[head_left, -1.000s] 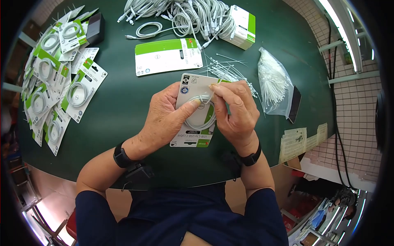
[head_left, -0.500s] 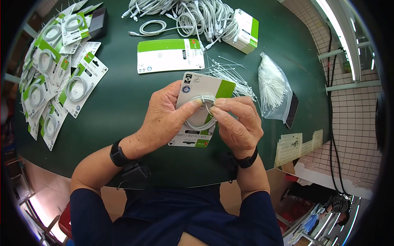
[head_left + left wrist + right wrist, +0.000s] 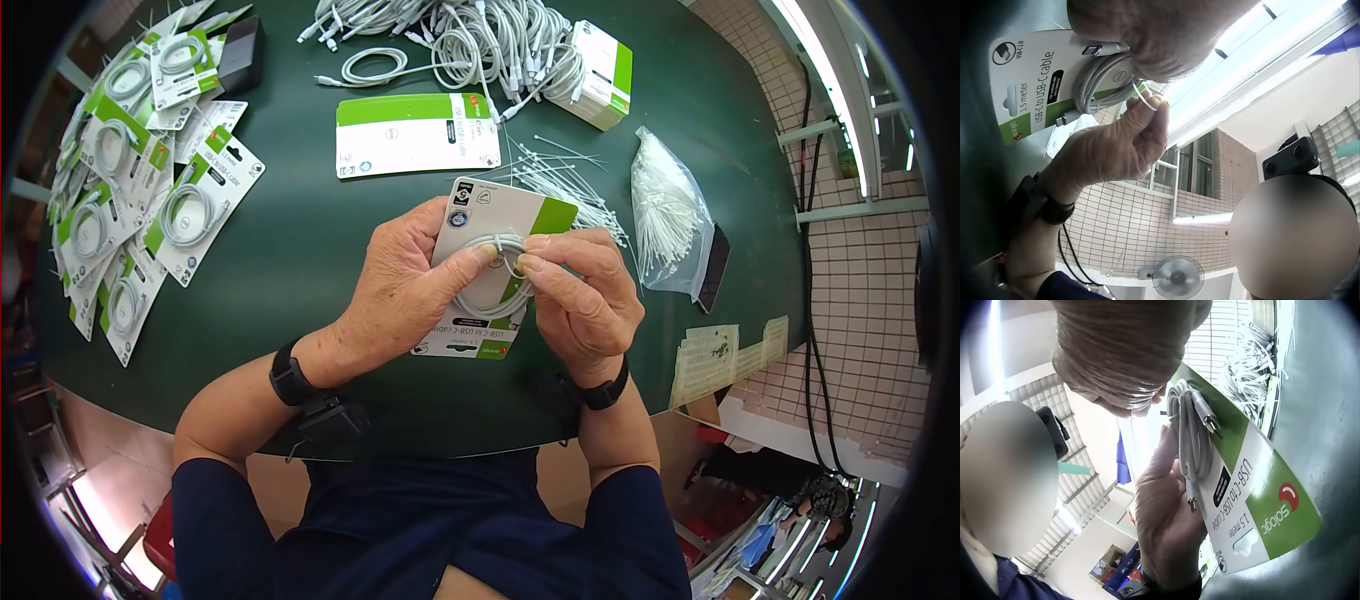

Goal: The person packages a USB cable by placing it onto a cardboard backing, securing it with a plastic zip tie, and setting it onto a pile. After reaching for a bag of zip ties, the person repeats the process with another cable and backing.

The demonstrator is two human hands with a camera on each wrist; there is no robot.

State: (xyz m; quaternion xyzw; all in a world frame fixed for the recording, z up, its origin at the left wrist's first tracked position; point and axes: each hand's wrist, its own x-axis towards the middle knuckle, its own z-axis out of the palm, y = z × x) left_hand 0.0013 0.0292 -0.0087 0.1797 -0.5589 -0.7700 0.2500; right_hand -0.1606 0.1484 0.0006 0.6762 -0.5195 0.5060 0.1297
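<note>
My left hand (image 3: 400,280) grips a white and green printed card (image 3: 505,208), its thumb pressed on the coiled white USB-C cable (image 3: 487,308) lying against the card. A thin white cable tie (image 3: 1143,97) loops around the coil near the thumb. Its free end is pinched between thumb and forefinger of my right hand (image 3: 590,295), at the right side of the coil. In the right wrist view, both metal plugs of the cable (image 3: 1205,412) stand out from the coil, and the right fingertips are mostly hidden behind the hand.
Finished-looking cards with coils (image 3: 190,220) lie piled at the left. A stack of cards (image 3: 415,150) and loose cable ties (image 3: 565,190) lie just beyond the hands. Heaped cables (image 3: 500,50) and a white-green box (image 3: 605,75) stand behind; a bag of ties (image 3: 665,215) lies right.
My right fingertips have come down from near the card's upper edge to the coil's right side. The left hand keeps its hold on the card. The head view has shifted slightly.
</note>
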